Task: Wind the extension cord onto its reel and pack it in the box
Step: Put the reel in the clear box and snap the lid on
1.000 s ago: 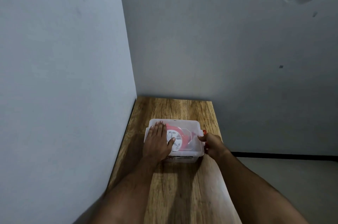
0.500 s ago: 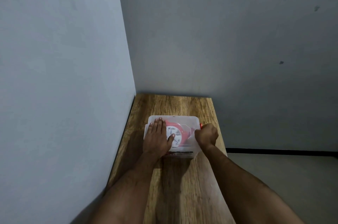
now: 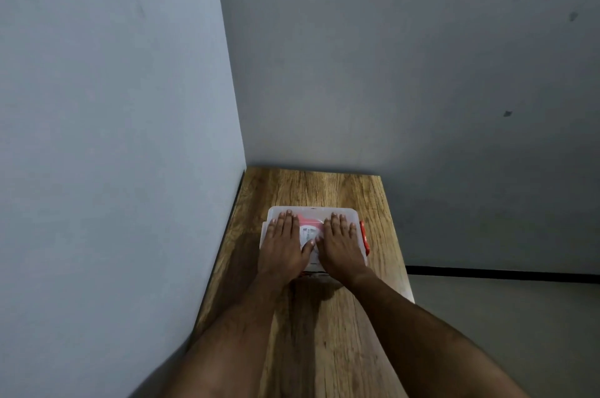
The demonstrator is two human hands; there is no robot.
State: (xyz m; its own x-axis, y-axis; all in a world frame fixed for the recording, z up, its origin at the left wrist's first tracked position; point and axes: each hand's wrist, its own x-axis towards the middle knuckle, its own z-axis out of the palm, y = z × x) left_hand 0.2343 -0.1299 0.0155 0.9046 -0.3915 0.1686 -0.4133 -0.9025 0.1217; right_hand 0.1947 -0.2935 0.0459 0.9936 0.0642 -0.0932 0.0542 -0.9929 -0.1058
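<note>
With both the left hand (image 3: 281, 243) and right hand (image 3: 341, 243) lying flat and open on the box (image 3: 313, 213) lid, press evenly downward, then check the red latch (image 3: 364, 237) at 3 o'clock.

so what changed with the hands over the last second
The right hand left the red latch at the box's right side and moved onto the lid, now lying flat, fingers straight. The left hand stayed flat on the lid; the box stayed put on the table, reel inside.

Both hands, left hand (image 3: 281, 243) and right hand (image 3: 341, 243), are laid flat, fingers straight, side by side, forearms extended.
</note>
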